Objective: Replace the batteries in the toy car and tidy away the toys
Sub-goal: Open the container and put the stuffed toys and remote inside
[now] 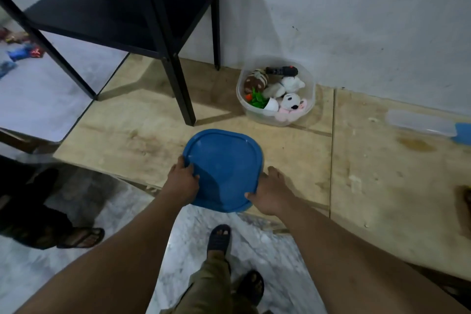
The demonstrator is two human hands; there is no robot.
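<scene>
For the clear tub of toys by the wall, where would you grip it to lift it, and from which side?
Grip the clear tub by its rim on two opposite sides, coming from above and in front. The wall sits close behind it and the black shelf leg stands to its left. It is lidless and full, so keep it level. Both hands now hold the blue lid.

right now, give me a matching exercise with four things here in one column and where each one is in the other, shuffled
Things:
1. blue lid
2. clear tub of toys
3. black shelf
4. second clear container

Places:
A. standing at the far left, legs on the wooden board
B. by the wall, lid off
C. held at its sides by the left hand and right hand
D. at the right edge, lying on the board

Pairs: 1-C, 2-B, 3-A, 4-D
</scene>
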